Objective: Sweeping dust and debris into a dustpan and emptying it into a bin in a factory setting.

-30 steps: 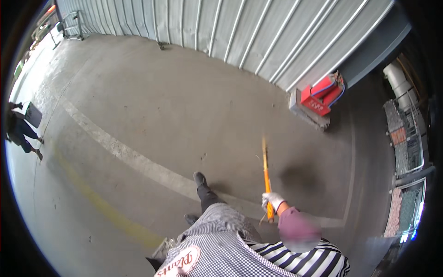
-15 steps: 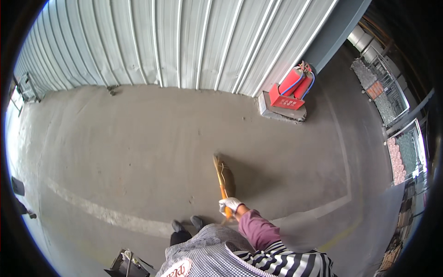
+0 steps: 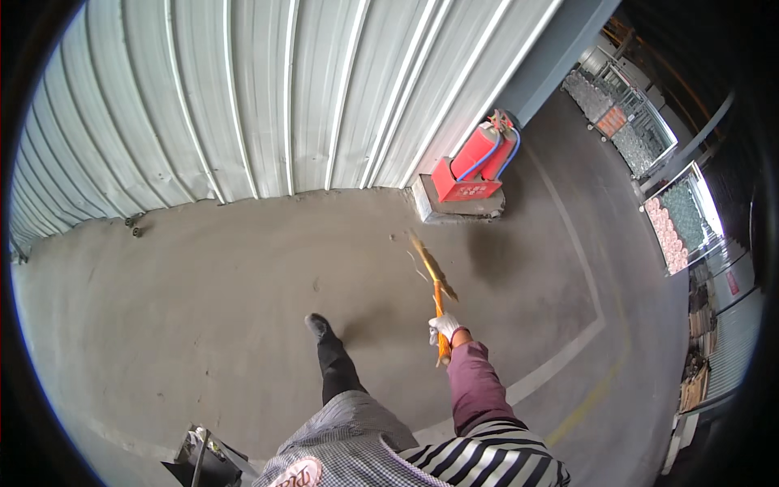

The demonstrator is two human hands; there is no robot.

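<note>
In my right hand, which wears a white glove, is a short broom with an orange handle. My fingers wrap round the handle, and the brush end points away from me, held out over the grey concrete floor. A purple sleeve covers that forearm. My left hand is not in view. At the lower left edge a dark dustpan with an upright handle shows in part, with some light-coloured bits in it; what holds it is hidden.
Ahead stands a corrugated metal wall. Two red fire extinguishers sit in a red box on a low concrete plinth at its corner. Wheeled mesh cages line the right side. Small debris lies by the wall's foot.
I have stepped forward, one leg now stretched out ahead. My right hand and the broom have swung right and ahead, nearer the plinth. The dustpan has shifted slightly left.
</note>
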